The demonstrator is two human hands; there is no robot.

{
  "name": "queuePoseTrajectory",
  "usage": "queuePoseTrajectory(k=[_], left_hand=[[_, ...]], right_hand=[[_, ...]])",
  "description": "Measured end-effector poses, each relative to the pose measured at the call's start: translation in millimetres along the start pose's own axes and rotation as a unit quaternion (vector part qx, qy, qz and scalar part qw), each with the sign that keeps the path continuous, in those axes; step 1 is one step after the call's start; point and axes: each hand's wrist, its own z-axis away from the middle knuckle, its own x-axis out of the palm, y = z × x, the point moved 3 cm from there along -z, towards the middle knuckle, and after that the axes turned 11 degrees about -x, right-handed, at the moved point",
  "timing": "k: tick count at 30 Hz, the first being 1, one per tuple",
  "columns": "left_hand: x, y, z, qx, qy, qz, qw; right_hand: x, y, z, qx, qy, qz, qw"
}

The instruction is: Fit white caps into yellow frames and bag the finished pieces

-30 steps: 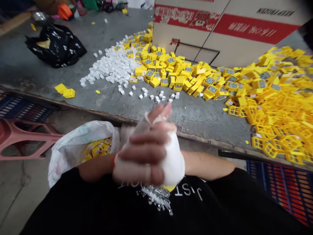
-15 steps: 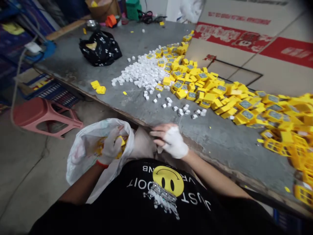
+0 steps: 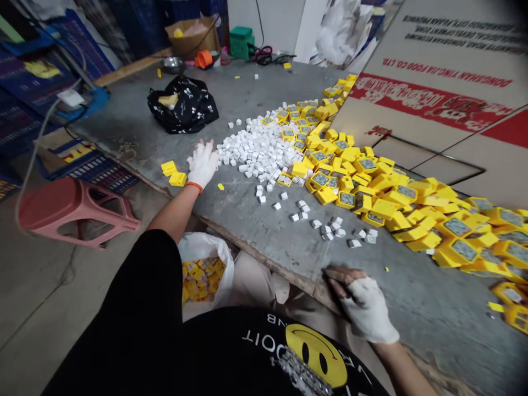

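My left hand (image 3: 203, 164), in a white fingerless glove with an orange cuff, lies on the table with its fingers stretched out. Its fingertips are at the left end of a heap of small white cubes (image 3: 264, 144). Just left of that hand sit two yellow plastic pieces (image 3: 177, 179). My right hand (image 3: 367, 305), also in a white glove, rests at the table's near edge, fingers loosely bent and somewhat blurred; nothing shows in them. Below the edge, a white sack (image 3: 225, 250) holds many yellow pieces (image 3: 202, 279).
A long pile of yellow cases (image 3: 383, 206) with grey faces runs along a large cardboard box (image 3: 437, 126). On the grey table (image 3: 256, 231) are loose white cubes and a black patterned bag (image 3: 183, 104). A pink stool (image 3: 78, 212) stands at the left.
My left hand has come out of the sack and reached up onto the table beside the white cubes. My right hand has moved right along the table edge. The view has shifted.
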Motion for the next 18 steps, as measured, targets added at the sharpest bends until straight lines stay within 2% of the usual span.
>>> queuePoseTrajectory(k=[3,7,10,13,18], left_hand=[[6.8,11.0,-35.6,0.005,-0.047,-0.033,0.998],[27.7,23.2,-39.9,0.060,-0.107,-0.047,0.991],[47.8,30.3,-18.7,0.108,-0.128,-0.033,0.985],[66.3,39.8,11.6,0.146,-0.117,-0.014,0.982],[86.6,58.7,55.0,0.152,-0.106,-0.043,0.982]], right_hand=[[-2.7,-3.2,-1.6,0.011,-0.002,0.002,1.000],[-2.6,-5.0,-0.6,0.040,-0.007,0.008,0.999],[-0.9,-5.7,0.3,0.048,-0.012,0.013,0.999],[1.9,-4.3,0.4,0.062,-0.014,-0.002,0.998],[5.5,-2.9,-5.4,0.051,-0.007,-0.038,0.998]])
